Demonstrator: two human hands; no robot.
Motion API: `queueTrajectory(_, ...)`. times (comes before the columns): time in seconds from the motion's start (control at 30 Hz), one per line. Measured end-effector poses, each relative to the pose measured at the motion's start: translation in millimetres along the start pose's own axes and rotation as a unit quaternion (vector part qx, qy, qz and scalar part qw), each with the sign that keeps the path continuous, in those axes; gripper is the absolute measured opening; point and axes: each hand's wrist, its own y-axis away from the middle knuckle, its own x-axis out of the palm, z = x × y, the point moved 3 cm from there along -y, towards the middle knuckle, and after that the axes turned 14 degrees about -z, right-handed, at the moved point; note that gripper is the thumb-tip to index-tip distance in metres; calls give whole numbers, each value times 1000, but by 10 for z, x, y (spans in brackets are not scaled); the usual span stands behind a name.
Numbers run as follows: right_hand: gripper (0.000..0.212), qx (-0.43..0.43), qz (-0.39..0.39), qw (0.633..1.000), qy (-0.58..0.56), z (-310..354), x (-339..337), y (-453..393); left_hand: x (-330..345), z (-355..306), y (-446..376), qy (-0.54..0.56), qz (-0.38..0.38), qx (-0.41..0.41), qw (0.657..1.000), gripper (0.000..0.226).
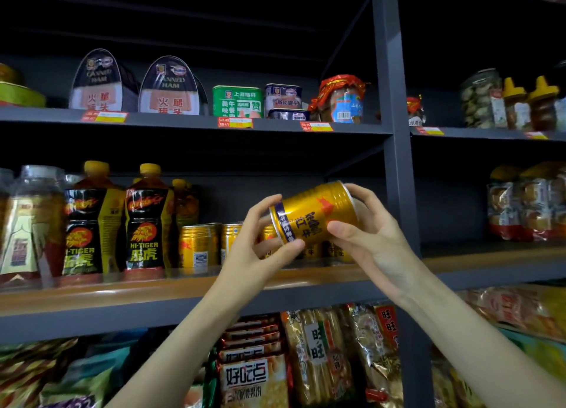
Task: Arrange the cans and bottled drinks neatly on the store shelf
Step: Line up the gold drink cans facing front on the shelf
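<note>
- Both hands hold one gold can in the air in front of the middle shelf, above and clear of the board.
- The can lies tilted nearly on its side, its blue-banded end toward the left hand and its other end up and to the right.
- The left hand grips the blue-banded end: fingers curled over the top edge, thumb pressed under the rim.
- The right hand grips the far half: thumb across the printed face, fingers wrapped behind the body.
- The can sits between the two palms, held at both ends. No gap is visible at either grip.
- A row of gold cans stands upright on the shelf just behind and below the held can, partly hidden by the left hand.
- Tall dark drink bottles stand to the left of that row.
- Judgement: the step in hand is turning the can upright and setting it into the row.
- To do it well, the can should be brought fully vertical before it is lowered, with the label facing outward like its neighbours.
- It should go down flat beside the row without knocking the standing cans.
- Risk: a tilted landing could topple the cans next to it.
</note>
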Motion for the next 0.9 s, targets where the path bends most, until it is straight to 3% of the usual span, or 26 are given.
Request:
queueTrajectory(0.1,71,-2,29,1000,-6,18,-63,-17,11,-5,8,30,-3,-13,999,57)
queueTrajectory(0.27,67,54,9,996,-72,68,-160,13,187,19,-39,-35,-37,100,994,64)
queueTrajectory(0.37,60,71,-38,992,-97,98,-335,18,369,56,-96,-37,-28,119,992,70)
queueTrajectory(0.5,71,65,-77,987,-126,189,-612,47,670,61,-107,-77,0,172,982,80)
queueTrajectory(0.63,57,0,-131,982,-138,385,-811,-22,881,62,-169,-175,45,217,959,79)
queueTrajectory(0.77,30,-107,-218,968,-66,665,-1132,-217,957,238,-295,-286,42,223,931,54)
queueTrajectory(0.83,27,-128,-278,951,29,700,-1310,-350,1016,331,-364,-294,38,195,935,51)
queueTrajectory(0.9,28,-138,-333,922,144,670,-1453,-498,1149,395,-407,-328,71,215,917,55)
